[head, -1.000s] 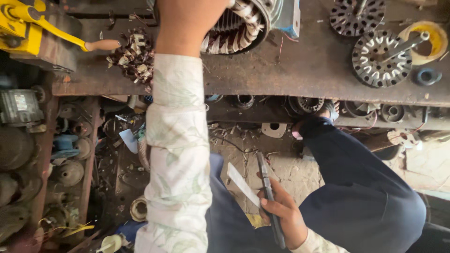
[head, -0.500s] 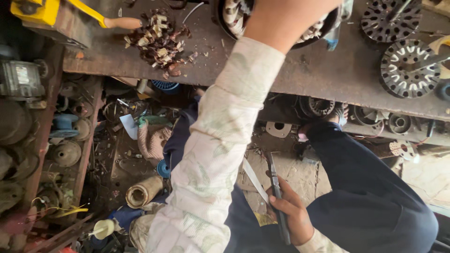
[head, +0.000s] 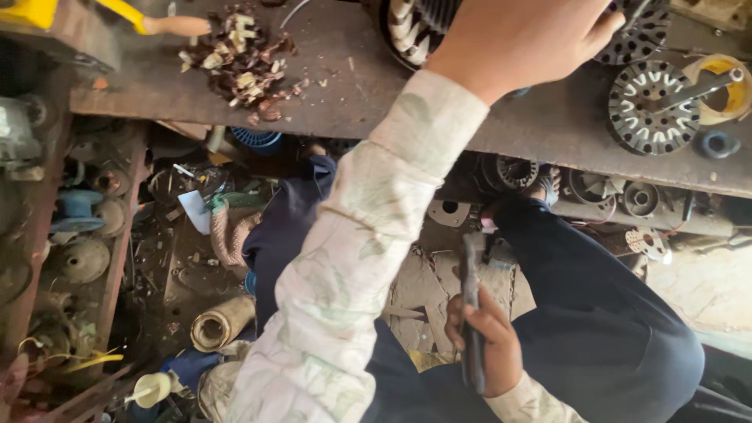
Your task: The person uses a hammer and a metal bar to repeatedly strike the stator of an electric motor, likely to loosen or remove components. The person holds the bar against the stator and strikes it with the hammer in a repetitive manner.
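My left hand [head: 525, 39] reaches up over the rusty metal workbench [head: 352, 86] and closes over a round motor stator [head: 407, 27] with pale windings; most of the stator is hidden under the hand. Its fingertips point right toward a dark slotted disc [head: 642, 31]. My right hand [head: 489, 345] rests low by my lap, above my dark trousers [head: 611, 329], shut on a long dark flat metal tool [head: 470, 274] that points up toward the bench.
A pile of copper and paper scraps [head: 239, 63] and a yellow tool with a wooden handle [head: 168, 25] lie on the bench at the left. A slotted rotor plate [head: 650, 106] and yellow ring [head: 724, 90] sit at the right. Cluttered shelves [head: 78, 258] and a paper roll [head: 223, 321] fill the floor.
My left arm has swung to the right along the bench with the hand still on the stator. The view has tilted. My right hand keeps the dark tool by my lap.
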